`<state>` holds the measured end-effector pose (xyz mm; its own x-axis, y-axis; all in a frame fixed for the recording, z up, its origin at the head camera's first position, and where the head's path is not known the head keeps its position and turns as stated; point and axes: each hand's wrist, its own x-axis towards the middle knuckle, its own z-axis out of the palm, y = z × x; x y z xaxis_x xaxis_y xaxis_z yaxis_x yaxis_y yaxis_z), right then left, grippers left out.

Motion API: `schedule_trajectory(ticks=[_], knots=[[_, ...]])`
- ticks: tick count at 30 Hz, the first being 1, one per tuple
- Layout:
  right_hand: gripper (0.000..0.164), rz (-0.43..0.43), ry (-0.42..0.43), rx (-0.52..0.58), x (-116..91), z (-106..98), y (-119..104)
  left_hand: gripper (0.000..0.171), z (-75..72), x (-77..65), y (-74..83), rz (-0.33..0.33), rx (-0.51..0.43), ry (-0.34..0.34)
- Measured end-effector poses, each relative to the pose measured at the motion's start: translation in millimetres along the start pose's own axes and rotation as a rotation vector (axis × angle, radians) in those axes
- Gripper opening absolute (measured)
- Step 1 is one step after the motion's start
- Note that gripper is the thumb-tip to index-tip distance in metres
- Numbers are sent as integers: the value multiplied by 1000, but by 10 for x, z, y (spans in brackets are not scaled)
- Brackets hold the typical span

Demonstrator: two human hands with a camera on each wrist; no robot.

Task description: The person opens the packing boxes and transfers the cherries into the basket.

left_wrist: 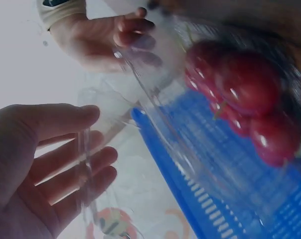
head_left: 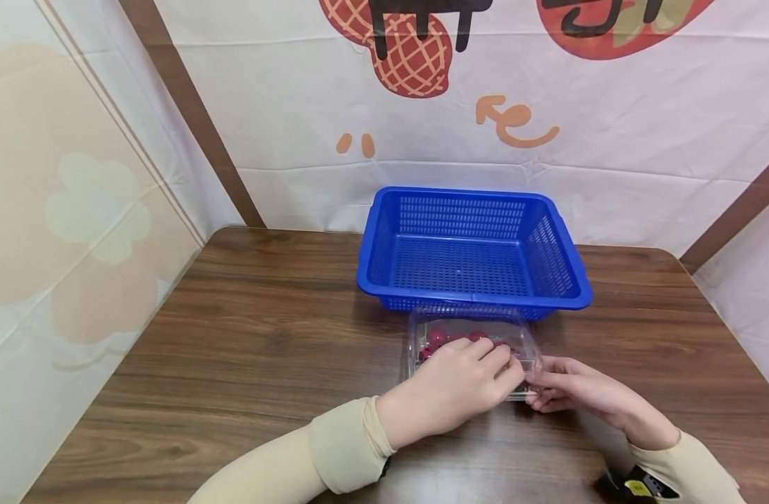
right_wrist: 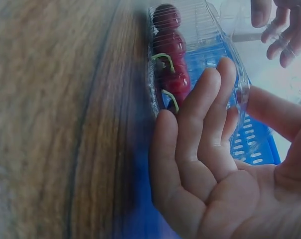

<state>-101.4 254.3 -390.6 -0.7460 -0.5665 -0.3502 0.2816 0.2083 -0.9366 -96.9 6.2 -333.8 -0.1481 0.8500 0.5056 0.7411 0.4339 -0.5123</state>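
A clear plastic container (head_left: 513,332) of red cherries (left_wrist: 250,82), some with green stems, stood on the worktop (head_left: 283,336), just before the blue perforated basket (head_left: 460,269); contact between the two could not be determined. The left hand (head_left: 456,381) reached over the container, its grip on the edge of the transparent lid (left_wrist: 88,201), thumb opposite fingers. The right hand (head_left: 579,392) gripped the container's right front corner, thumb at the rim.
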Motion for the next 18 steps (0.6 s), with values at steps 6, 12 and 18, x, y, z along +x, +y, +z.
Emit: schedule_trajectory(ticks=[6,12,18], knots=[[20,29,59,2,-42,38,-11,25,-33,-44,-99,16,-9,41],[15,36,79,11,-69,26,-21,25,-49,-58,-175,23,-13,73],[10,51,89,-36,-93,-8,-36,24,-71,-60,-281,28,-21,105]])
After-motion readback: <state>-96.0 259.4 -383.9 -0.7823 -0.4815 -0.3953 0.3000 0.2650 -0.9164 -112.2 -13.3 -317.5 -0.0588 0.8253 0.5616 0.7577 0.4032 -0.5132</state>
